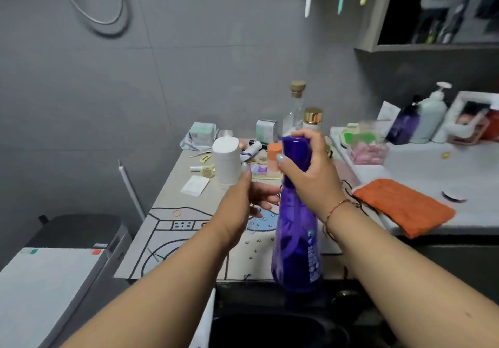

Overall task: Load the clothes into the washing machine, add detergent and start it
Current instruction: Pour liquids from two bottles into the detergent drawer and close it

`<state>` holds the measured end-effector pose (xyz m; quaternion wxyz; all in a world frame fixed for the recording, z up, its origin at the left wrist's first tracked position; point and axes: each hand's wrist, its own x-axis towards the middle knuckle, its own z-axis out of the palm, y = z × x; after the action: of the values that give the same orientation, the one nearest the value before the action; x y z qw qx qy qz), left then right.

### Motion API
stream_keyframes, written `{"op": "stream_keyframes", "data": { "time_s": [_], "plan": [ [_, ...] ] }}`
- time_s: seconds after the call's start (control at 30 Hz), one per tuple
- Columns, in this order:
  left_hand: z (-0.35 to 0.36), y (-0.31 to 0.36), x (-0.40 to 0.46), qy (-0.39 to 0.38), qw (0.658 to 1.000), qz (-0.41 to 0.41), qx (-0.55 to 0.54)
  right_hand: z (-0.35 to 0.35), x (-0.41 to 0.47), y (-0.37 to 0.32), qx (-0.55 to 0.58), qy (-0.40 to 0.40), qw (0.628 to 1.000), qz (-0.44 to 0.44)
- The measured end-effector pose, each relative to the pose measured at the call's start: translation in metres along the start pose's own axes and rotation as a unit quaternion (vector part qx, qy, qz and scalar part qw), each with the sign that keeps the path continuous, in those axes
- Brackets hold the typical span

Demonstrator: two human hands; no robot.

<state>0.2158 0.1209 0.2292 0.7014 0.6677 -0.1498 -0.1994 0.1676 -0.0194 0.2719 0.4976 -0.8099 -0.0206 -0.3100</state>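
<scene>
The detergent bottle (295, 218), tall and purple, stands upright at the centre of the frame, and my right hand (310, 169) is curled round its neck near the cap, I judge to carry it to the machine. My left hand (240, 199) hovers just left of it with fingers loose and empty, likely ready to steady it or take the cap, above the patterned cover (172, 228) and a dark opening (270, 326) at lower centre, probably the drum

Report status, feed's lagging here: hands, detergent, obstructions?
Right hand grips purple detergent bottle by its neck, upright. Left hand open beside it. Nothing blocking.
</scene>
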Motion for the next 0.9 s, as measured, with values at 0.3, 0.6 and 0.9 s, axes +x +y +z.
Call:
{"op": "stream_keyframes", "data": {
  "time_s": [0.3, 0.6, 0.9],
  "plan": [
    [0.104, 0.047, 0.146, -0.081, 0.996, 0.031, 0.0, -0.088, 0.144, 0.077, -0.054, 0.097, 0.994, -0.015],
    [0.17, 0.074, 0.281, -0.094, 0.993, 0.019, -0.068, -0.136, 0.263, 0.147, -0.01, 0.106, 0.994, 0.002],
    [0.179, 0.064, 0.341, -0.08, 0.993, -0.015, -0.086, -0.13, 0.319, 0.219, 0.082, 0.127, 0.988, 0.03]
  ]
}}
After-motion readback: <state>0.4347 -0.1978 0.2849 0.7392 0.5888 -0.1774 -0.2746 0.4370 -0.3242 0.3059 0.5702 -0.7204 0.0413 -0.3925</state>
